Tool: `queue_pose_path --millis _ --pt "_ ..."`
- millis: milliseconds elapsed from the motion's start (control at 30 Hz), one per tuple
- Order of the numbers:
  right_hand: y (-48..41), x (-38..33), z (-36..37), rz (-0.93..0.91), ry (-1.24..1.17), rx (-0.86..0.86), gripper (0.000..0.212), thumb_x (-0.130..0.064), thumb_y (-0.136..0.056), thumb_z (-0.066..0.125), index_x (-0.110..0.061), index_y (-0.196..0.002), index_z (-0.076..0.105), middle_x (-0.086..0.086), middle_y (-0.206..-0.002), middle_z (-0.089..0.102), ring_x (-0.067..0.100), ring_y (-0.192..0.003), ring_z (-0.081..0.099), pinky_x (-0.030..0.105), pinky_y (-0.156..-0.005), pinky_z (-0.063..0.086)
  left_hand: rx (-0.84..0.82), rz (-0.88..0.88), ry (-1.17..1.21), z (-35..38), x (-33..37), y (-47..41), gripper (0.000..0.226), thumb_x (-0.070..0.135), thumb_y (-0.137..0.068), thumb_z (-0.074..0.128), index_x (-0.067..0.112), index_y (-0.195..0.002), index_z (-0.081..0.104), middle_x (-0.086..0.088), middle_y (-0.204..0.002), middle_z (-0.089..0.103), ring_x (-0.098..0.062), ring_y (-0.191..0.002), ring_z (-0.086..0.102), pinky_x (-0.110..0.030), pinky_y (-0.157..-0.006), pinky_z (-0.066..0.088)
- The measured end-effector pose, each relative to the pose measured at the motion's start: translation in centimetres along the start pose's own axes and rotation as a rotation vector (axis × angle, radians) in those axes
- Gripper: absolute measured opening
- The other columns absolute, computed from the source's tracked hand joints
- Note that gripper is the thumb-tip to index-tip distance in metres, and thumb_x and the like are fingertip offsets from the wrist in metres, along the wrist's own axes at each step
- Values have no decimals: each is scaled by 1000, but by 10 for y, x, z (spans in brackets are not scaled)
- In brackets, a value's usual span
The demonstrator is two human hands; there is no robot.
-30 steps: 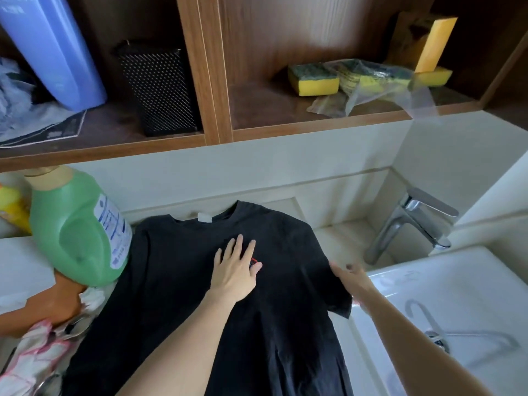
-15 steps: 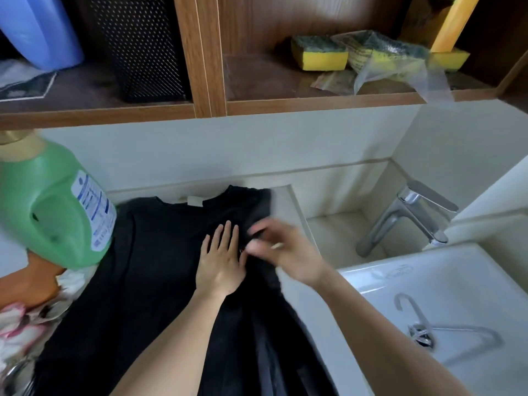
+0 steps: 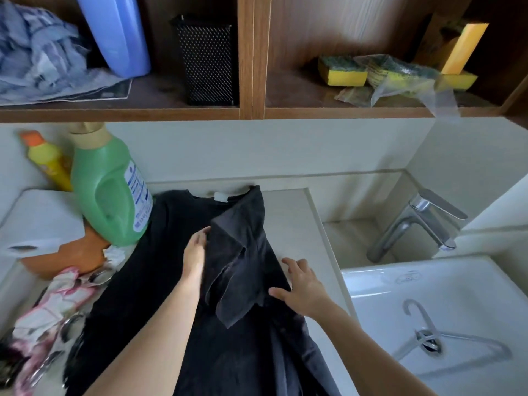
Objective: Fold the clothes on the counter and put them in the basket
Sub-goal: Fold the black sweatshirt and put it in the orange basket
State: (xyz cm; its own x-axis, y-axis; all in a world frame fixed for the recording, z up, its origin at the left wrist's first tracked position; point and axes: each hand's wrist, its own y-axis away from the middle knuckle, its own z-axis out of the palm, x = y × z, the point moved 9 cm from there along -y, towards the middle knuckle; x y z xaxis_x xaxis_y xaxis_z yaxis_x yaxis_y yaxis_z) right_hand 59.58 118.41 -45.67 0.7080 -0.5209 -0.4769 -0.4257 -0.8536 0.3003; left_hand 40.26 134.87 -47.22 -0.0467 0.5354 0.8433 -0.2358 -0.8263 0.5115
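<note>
A black T-shirt [image 3: 160,281] lies flat on the pale counter [image 3: 288,218], collar toward the wall. Its right side and sleeve [image 3: 243,261] are folded over onto the middle. My left hand [image 3: 195,252] rests flat on the shirt, with its fingers partly under the folded flap. My right hand [image 3: 303,287] lies with spread fingers at the right edge of the fold, touching the cloth. A crumpled pink and white garment [image 3: 54,307] sits at the left. No basket is in view.
A green detergent bottle [image 3: 108,190], a yellow bottle [image 3: 48,161] and an orange object [image 3: 65,258] stand left of the shirt. A white sink [image 3: 428,287] with a tap [image 3: 417,221] and a hanger [image 3: 445,338] is at the right. Shelves above hold sponges [image 3: 343,71] and a black mesh holder [image 3: 208,58].
My right hand carried the shirt's right side and sleeve over onto the middle, let go and moved back to the fold's right edge. My left hand stayed pressed on the shirt.
</note>
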Motion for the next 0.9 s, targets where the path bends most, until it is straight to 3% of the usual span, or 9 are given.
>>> queue_pose_path --millis 67,133,233,367,533,633,700,833,900 --pt "4 -7 0 -3 6 0 76 -56 -88 62 -27 -148 25 1 -137 37 25 -124 47 44 -104 43 2 -86 195 -14 15 3 63 67 -95 40 25 -142 41 -19 -121 65 -37 -109 64 -52 -96 51" --pt "7 -10 2 0 -19 31 70 -52 -90 62 -25 -145 28 2 -133 46 26 -117 54 41 -98 47 -83 -75 -132 -11 23 16 98 83 -73 55 38 -152 19 -13 -143 52 -32 -122 57 -54 -107 42" --pt "14 -11 6 23 -10 52 60 -51 -93 58 -23 -140 32 4 -117 63 27 -105 62 38 -86 51 -149 74 -839 11 11 31 121 49 -74 83 36 -155 -6 -9 -158 23 -29 -136 42 -43 -110 38" --pt "22 -1 4 78 -106 113 52 -49 -94 58 -25 -135 39 6 -104 67 28 -95 65 39 -81 54 -38 285 -1007 5 36 26 80 4 -90 54 29 -155 16 -12 -132 54 -25 -106 58 -36 -91 50" --pt "37 19 8 116 -245 129 50 -49 -94 57 -28 -136 39 -2 -82 61 22 -83 63 35 -74 53 251 534 -1080 -24 74 34 51 18 -98 52 19 -147 37 -12 -138 51 -32 -120 55 -44 -97 46" --pt "43 19 12 86 -242 71 57 -55 -91 58 -30 -138 37 -1 -92 67 22 -92 64 38 -85 54 -262 1061 -1349 40 47 82 50 35 -97 56 28 -145 42 4 -145 49 -17 -134 45 -38 -111 38" --pt "49 12 12 34 -239 2 69 -61 -87 61 -33 -142 32 0 -112 68 23 -105 64 38 -94 52 -495 1077 -1657 55 2 90 51 46 -96 53 33 -145 43 12 -148 44 -12 -139 37 -35 -119 25" --pt "67 5 17 -84 -109 -178 95 -55 -82 69 -41 -151 5 2 -135 57 27 -120 58 38 -101 47 55 734 -1940 15 10 64 44 49 -94 54 24 -130 51 -3 -130 49 -25 -118 48 -39 -100 38" --pt "67 8 19 -95 -31 -178 91 -35 -90 65 -38 -153 0 9 -134 57 29 -116 58 40 -100 48 184 758 -1921 8 20 69 38 42 -91 61 20 -122 55 -6 -124 50 -27 -113 49 -39 -95 41"
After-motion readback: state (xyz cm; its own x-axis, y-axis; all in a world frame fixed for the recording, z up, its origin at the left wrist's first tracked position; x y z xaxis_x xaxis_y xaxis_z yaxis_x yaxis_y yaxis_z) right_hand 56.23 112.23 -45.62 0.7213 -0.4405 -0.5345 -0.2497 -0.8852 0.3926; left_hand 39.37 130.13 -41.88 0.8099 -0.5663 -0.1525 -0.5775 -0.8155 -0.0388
